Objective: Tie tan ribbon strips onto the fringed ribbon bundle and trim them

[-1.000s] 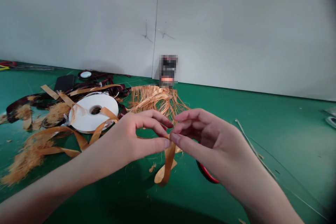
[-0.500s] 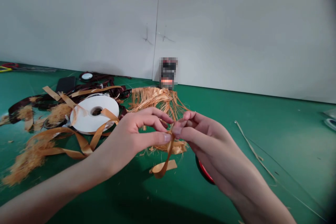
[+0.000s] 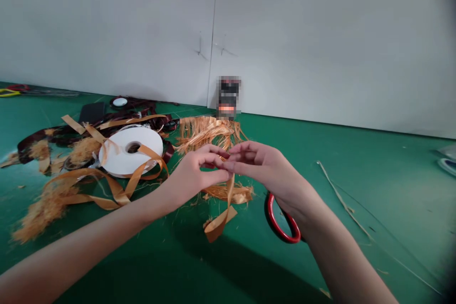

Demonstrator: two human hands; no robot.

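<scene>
Green work mat [image 3: 359, 190] below, round white ribbon spool [image 3: 116, 161] off to the left. My left hand [image 3: 192, 175] and right hand [image 3: 256, 164] meet, fingers curled, pinching a frayed orange satin ribbon [image 3: 219, 223] between them.

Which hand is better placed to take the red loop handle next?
Right, probably: the right hand sits closer, its wrist beside the red loop handle, while the left hand is across the hanging orange ribbon.

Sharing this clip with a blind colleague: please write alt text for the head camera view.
The left hand and right hand pinch an orange ribbon strip that hangs down over a green mat. Frayed ribbon fibres lie beyond them, with a white ribbon spool to the left and a red loop handle below the right hand.
</scene>
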